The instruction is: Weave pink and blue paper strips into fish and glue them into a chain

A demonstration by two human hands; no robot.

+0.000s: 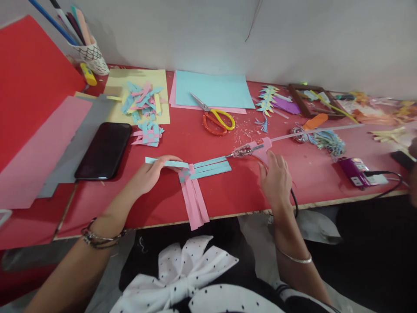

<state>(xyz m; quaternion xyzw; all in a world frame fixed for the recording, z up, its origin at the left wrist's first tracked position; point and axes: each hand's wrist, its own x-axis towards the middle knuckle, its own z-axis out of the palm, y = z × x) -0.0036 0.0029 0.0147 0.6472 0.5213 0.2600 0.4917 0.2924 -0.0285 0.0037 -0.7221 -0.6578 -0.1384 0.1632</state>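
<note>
A woven paper piece [185, 176] lies on the red tabletop [234, 195], pink tails [194, 202] running between five and six o'clock. At its nine o'clock, the left hand [153, 174] pinches a blue strip [172, 164]. Between two and three, the right hand [277, 179] grips a pink glue gun [259, 151], tip near another strip [210, 162]. Scissors [208, 108] lie toward one o'clock.

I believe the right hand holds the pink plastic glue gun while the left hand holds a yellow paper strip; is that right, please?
Not quite: the head view shows the left hand holding a light-blue paper strip; the right hand holds the glue gun.
</note>
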